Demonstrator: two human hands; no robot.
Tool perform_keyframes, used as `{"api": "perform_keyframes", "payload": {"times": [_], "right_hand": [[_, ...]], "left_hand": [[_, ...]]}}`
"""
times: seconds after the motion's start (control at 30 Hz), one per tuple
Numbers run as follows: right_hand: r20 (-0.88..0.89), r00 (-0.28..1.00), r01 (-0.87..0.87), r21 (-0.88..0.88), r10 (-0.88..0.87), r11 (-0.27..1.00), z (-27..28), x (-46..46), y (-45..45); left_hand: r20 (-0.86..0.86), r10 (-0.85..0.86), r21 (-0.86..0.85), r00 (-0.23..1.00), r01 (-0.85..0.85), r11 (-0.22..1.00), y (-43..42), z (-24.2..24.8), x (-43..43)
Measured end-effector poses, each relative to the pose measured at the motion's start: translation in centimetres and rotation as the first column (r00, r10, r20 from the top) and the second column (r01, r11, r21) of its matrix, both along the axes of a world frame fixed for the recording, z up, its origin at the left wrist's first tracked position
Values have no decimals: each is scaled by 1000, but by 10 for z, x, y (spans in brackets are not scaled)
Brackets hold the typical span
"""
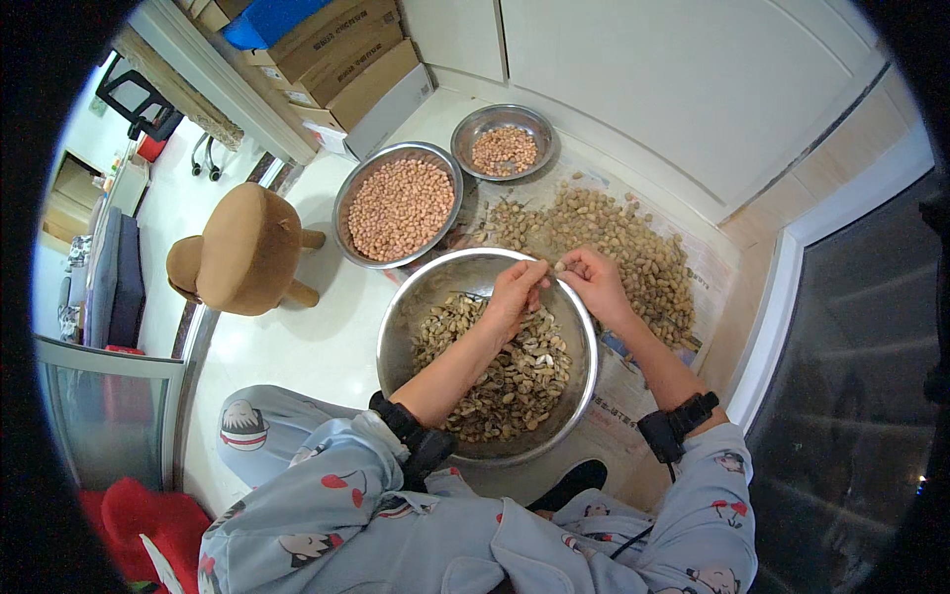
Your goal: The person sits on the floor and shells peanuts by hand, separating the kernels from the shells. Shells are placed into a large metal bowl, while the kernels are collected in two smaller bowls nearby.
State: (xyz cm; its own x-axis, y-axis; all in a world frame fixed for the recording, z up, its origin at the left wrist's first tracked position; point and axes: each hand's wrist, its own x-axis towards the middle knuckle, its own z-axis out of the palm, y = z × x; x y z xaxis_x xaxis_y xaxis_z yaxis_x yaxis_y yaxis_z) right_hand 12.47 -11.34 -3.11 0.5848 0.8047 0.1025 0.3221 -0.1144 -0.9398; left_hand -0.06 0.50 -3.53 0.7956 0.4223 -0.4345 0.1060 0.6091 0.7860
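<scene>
Both hands are raised over the far rim of a large metal basin (388, 312) that holds many empty peanut shells (512, 386). My right hand (597, 286) pinches a small peanut (559, 266) between thumb and fingertips. Close beside it, my left hand (517, 291) has its fingers curled together; whether something lies inside them cannot be seen. Beyond my right hand a heap of unshelled peanuts (623, 230) spreads over newspaper (712, 297). Shelled peanuts (401, 208) fill a metal bowl (340, 223) at the upper left, and a smaller metal bowl (549, 141) holds fewer kernels (505, 151).
A brown stool (249, 249) stands left of the bowls. Stacked cardboard boxes (341, 67) are by the white cabinet (623, 82). A dark glass door panel (853, 386) is at the right, and a red plush item (156, 520) lies at the lower left.
</scene>
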Motion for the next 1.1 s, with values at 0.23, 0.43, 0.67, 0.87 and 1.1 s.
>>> {"api": "perform_keyframes", "payload": {"times": [0.23, 0.43, 0.67, 0.87, 1.1], "right_hand": [[246, 969, -18, -22, 23, 1000, 21, -13, 2], [-68, 998, 28, 119, -20, 993, 9, -17, 10], [-97, 995, 15, 201, 5, 979, 5, -20, 11], [2, 1000, 0, 220, 0, 976, 12, -21, 6], [81, 996, -38, 158, 25, 987, 16, -20, 0]], "left_hand": [[-12, -55, 111, 998, 56, 992, 5, 3, 0], [71, -53, -152, 996, 64, 986, 6, 2, -4], [130, -26, -306, 991, 66, 950, 5, 3, -3], [119, -77, -350, 990, 114, 930, 0, 0, -4], [47, -145, -283, 988, 152, 947, 0, -3, -4]]}}
